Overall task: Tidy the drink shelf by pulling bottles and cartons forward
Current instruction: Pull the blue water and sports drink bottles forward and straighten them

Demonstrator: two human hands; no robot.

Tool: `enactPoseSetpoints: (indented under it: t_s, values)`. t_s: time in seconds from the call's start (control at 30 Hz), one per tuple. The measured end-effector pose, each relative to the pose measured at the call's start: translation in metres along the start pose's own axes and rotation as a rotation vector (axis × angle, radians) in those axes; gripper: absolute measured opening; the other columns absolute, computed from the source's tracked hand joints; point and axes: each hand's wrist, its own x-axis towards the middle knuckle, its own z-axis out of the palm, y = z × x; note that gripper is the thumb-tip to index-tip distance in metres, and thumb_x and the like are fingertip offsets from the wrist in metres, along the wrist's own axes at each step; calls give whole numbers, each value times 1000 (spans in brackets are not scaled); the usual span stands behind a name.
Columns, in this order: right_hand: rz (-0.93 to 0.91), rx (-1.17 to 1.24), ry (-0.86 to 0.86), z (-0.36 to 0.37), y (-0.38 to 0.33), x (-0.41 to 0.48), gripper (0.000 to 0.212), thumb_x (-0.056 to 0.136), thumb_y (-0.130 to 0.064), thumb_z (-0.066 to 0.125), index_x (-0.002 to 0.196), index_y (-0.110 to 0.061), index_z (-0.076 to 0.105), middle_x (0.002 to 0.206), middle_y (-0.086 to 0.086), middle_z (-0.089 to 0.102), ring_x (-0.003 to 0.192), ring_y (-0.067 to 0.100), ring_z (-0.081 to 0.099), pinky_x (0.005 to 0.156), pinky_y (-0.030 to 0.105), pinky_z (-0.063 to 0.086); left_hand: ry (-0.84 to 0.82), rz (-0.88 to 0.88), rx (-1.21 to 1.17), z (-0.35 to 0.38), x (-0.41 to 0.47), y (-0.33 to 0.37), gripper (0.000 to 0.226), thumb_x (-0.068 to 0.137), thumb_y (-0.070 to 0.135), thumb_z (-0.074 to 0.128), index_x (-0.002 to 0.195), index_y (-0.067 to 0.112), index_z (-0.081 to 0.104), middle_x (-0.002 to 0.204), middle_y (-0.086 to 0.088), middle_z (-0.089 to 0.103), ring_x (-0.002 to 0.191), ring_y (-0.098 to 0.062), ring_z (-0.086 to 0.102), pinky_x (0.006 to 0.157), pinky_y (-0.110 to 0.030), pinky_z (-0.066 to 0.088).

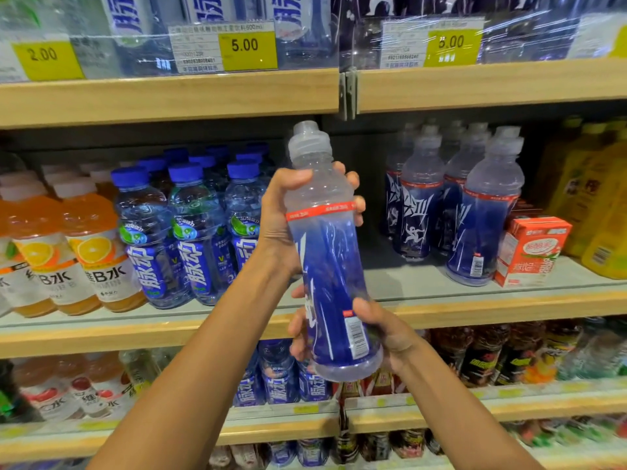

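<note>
The bottle [334, 252] is held off the shelf [492, 305], in front of the middle of its front edge. It is tilted slightly, with the clear cap uppermost and leaning left. The upper part is gripped by the left hand [276, 215], fingers curled fully round it. The lower end is gripped by the right hand [390, 334], thumb on the label and fingers wrapped behind. Blue-capped bottles [190, 232] are set towards the shelf's left; matching bottles [481, 225] and a carton [529, 252] are set towards its right.
</note>
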Motion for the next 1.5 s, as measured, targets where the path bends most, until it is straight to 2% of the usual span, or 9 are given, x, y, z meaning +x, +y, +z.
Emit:
enactPoseSetpoints:
  t_s: [0.23,0.4,0.53,0.77,0.97,1.13,1.2,1.33,1.5]
  values:
    - [-69,-213,269,7,-4,-4,64,65,-34,80,113,-1,53,94,17,65,84,34,64,82,47,53,100,-23,17,-12,-4,-7,52,54,37,85,94,8,71,97,-10,69,80,-23,67,71,-32,57]
    - [-155,-524,571,6,-10,-9,47,67,-31,76,106,-9,61,88,1,72,83,16,70,72,26,54,561,51,558,-14,-6,-7,65,77,57,62,115,4,63,97,-18,59,87,-30,53,78,-36,43]
    - [-241,-700,800,3,-5,-7,49,69,-28,80,111,-16,58,95,-4,72,85,7,69,70,18,51,686,281,886,-5,-8,-11,34,96,39,51,93,9,67,83,-8,70,73,-17,65,62,-25,50]
    - [-207,-995,1013,10,9,1,55,69,-45,78,108,-26,45,100,-11,67,88,5,65,76,27,55,748,387,954,16,1,-28,22,76,45,72,87,27,64,85,3,72,81,-14,70,78,-36,57]
    - [-200,-991,955,11,11,3,54,70,-49,77,108,-31,43,99,-15,66,88,2,65,75,25,55,807,477,853,16,5,-24,10,69,21,74,70,21,64,65,6,67,64,-10,64,62,-26,52]
    - [-111,-535,611,-2,-6,-5,64,69,-45,75,123,-23,50,110,-7,70,101,11,67,80,22,53,792,336,679,11,4,-8,20,76,10,71,59,20,67,61,2,65,56,-12,61,56,-25,50]
    - [-63,-364,539,-4,-12,-8,84,55,-56,82,124,-20,51,113,0,70,102,17,68,82,26,55,730,256,562,10,2,-4,4,75,11,71,75,11,67,68,-4,66,58,-15,62,57,-24,51]
    - [25,-222,456,-7,-13,-7,110,45,-61,86,133,-10,46,124,18,62,112,33,61,97,46,50,537,94,374,5,-1,4,27,63,19,64,87,5,64,78,-9,67,64,-23,63,60,-26,54]
    - [39,-141,281,-4,-10,2,101,55,-52,86,132,-2,44,121,28,59,115,44,55,103,56,41,233,10,223,-7,-5,7,42,45,23,80,81,8,65,79,-5,64,64,-22,63,60,-24,52]
